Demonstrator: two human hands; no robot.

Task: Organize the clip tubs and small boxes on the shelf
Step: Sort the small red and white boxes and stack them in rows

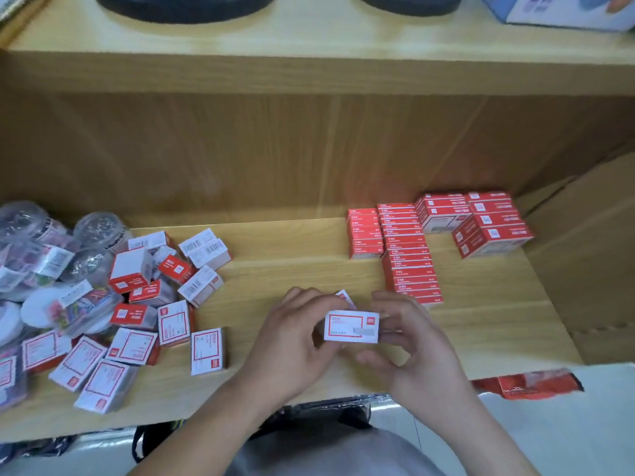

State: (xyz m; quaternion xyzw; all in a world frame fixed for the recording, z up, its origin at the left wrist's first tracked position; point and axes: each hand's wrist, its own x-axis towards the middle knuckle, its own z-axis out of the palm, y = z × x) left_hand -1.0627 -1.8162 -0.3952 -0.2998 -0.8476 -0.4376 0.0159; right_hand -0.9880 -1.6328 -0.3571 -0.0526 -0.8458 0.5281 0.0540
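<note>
Both hands hold a small white box with a red frame [351,327] just above the front of the wooden shelf [292,266]. My left hand [295,338] grips its left end and my right hand [412,341] its right end. A second small box [344,297] peeks out behind it. A loose heap of red-and-white small boxes [147,304] lies at the left. Clear clip tubs [99,231] crowd the far left edge. Neat rows of red small boxes [409,255] stand at the right rear, with taller stacks [488,221] beside them.
A brown cardboard flap [584,242] closes off the shelf's right side. The upper shelf board [309,39] carries dark round objects and a blue box [556,12]. A red packet [529,384] lies below the shelf's front right corner.
</note>
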